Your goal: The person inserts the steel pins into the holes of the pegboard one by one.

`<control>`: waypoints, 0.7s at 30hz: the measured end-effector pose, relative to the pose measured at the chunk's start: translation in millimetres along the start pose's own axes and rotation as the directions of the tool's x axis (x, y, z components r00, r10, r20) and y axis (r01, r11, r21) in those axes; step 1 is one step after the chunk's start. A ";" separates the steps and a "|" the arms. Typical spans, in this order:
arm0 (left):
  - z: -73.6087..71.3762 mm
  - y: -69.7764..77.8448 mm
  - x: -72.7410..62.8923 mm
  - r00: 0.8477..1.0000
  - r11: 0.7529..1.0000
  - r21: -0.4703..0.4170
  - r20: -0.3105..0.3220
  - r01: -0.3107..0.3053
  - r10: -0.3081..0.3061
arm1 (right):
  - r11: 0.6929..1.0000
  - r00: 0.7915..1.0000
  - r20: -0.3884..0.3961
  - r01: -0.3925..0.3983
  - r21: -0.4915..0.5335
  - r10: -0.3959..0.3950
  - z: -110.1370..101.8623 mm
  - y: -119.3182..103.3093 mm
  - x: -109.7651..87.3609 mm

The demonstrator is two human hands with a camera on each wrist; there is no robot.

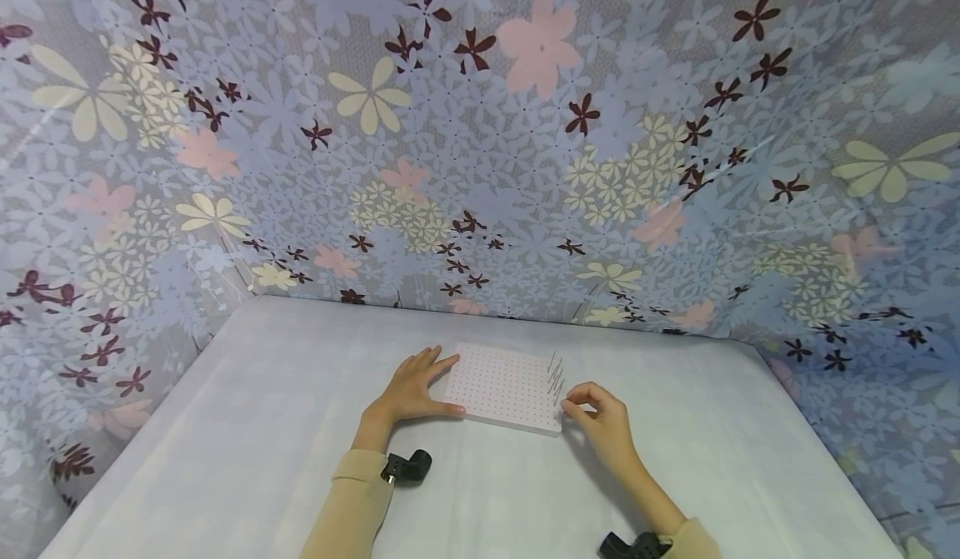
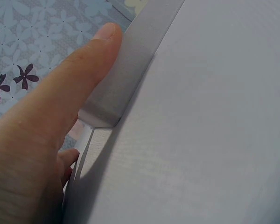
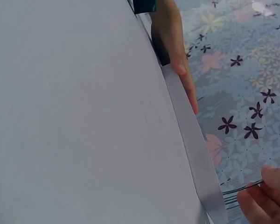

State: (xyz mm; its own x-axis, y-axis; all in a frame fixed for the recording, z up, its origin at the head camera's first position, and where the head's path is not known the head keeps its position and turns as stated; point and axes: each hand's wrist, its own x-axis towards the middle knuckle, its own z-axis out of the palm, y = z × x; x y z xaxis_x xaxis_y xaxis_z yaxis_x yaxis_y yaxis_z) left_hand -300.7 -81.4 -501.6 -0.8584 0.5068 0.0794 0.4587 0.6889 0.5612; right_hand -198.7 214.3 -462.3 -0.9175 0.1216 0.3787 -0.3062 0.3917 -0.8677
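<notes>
A white board with a grid of small reddish dots lies flat on the table. Several thin dark metal pins stand in a row along its right side. My left hand rests against the board's left side, fingers spread and nearly straight; in the left wrist view its thumb touches the front edge. At the board's right front, my right hand pinches one thin pin between thumb and fingertips. The right wrist view shows that hand beside the pins, which stick out from the board's surface.
A white cloth covers the table around the board. Behind it hangs a flowered curtain, which also runs along both sides. Dark cameras are strapped to the left wrist and the right wrist.
</notes>
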 end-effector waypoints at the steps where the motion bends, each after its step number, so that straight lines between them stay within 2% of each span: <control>1: -0.2 0.2 -0.1 1.000 1.000 0.000 0.000 -0.001 0.001 | 1.000 1.000 0.001 -0.001 0.002 0.001 0.6 0.1 0.0; 16: 1.3 -1.4 1.6 1.000 1.000 -0.002 0.002 -0.008 0.008 | 1.000 1.000 0.026 0.009 0.005 -0.009 6.5 0.7 2.5; 21: 2.0 -0.2 0.7 1.000 1.000 -0.006 0.003 -0.001 0.001 | 1.000 1.000 0.006 0.021 -0.005 -0.021 7.2 1.2 2.1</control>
State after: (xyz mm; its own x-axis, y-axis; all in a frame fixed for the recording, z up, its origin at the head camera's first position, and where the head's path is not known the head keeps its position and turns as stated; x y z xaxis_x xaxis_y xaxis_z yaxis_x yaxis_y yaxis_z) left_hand -300.9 -80.2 -503.3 -0.8572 0.5091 0.0773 0.4580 0.6853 0.5662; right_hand -202.9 208.4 -464.9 -0.9125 0.1080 0.3945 -0.3237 0.3989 -0.8580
